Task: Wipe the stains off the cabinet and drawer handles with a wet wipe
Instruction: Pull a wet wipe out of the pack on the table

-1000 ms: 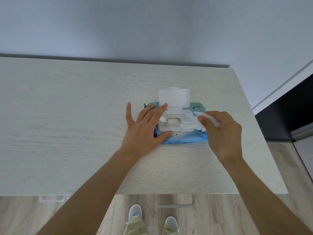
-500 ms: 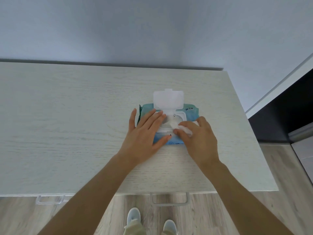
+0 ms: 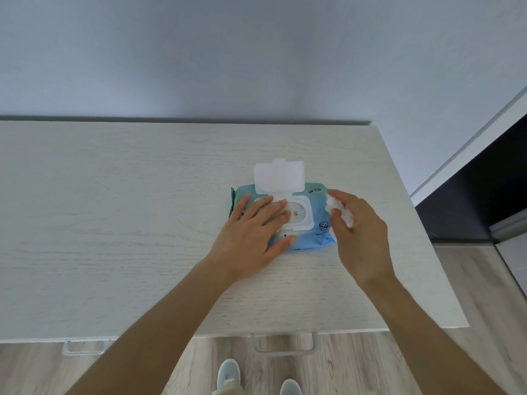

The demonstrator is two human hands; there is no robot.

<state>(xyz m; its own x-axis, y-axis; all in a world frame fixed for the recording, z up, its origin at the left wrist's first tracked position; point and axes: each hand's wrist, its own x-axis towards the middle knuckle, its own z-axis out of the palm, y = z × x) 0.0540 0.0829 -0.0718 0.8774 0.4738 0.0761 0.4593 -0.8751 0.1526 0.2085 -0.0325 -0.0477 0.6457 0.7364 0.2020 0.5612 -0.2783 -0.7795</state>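
Two hands at frame centre: left hand (image 3: 251,232) presses flat on the wipe pack (image 3: 310,238); right hand (image 3: 359,232) clutches a wet wipe (image 3: 339,210).

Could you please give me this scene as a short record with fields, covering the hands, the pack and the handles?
surface: pale wood cabinet top
pack: blue-green wipe pack lying flat on the top
lid: white flip lid open, tilted back
left hand: flat on the pack, fingers straight, over the opening
right hand: beside the pack's right end, holding a bunched white wipe
handles: two clear handles below the front edge, untouched
floor: wood planks, shoes visible
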